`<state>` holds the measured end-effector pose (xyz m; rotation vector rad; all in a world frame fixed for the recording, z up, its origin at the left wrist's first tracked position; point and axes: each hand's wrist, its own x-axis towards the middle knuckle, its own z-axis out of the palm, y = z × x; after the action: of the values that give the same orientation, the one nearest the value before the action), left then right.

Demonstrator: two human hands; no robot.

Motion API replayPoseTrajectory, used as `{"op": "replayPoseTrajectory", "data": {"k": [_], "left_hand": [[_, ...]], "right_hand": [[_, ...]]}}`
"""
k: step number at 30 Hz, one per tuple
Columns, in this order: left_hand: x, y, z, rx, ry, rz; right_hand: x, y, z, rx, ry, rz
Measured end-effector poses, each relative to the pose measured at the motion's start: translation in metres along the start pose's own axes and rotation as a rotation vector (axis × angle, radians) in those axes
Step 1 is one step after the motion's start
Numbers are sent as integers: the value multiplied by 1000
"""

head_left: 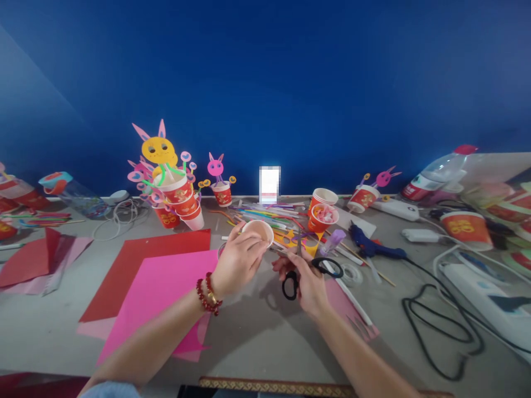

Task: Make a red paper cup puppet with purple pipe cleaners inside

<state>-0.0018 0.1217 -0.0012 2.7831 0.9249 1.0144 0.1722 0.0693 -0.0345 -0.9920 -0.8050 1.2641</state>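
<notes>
My left hand [238,262], with a red bead bracelet at its wrist, is closed on a paper cup [266,230] whose open mouth faces me. The fingers lie across the cup's rim and hide most of its wall. Just to the right, my right hand [310,283] grips a pair of scissors [333,267] with black handles. The scissor blades stand apart, one pointing up and one toward the cup; whether that blade touches the cup I cannot tell. Under my left forearm lies a bright pink sheet [160,290], partly over a red sheet [118,271].
Behind my hands lie several colored sticks and straws [265,213]. Decorated rabbit cups [178,193] stand back left, and two stacked-looking red cups [323,215] back right. A blue glue gun [373,243] with its black cable [440,326] lies right.
</notes>
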Motion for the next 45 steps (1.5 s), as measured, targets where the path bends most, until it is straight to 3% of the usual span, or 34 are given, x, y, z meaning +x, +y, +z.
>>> {"op": "replayPoseTrajectory", "data": {"k": [5,12,18,26,37,41,45], "left_hand": [[0,0,8,-13,60,-29],[-3,-3,11,-166,58,-218],[-5,0,12,-144,59,-234],[-6,5,17,-32,126,-163],[-9,10,21,-71,143,-137],[-11,8,27,-185,143,-183],[-9,9,25,-270,160,-249]], "right_hand": [[-1,0,1,36,27,57],[-2,6,-6,-78,-83,-134],[-4,13,-8,-225,-87,-235],[-9,11,2,-143,-21,-155],[-9,20,8,105,27,-55],[-9,16,4,-84,5,-148],[-9,7,-5,-428,-61,-365]]}}
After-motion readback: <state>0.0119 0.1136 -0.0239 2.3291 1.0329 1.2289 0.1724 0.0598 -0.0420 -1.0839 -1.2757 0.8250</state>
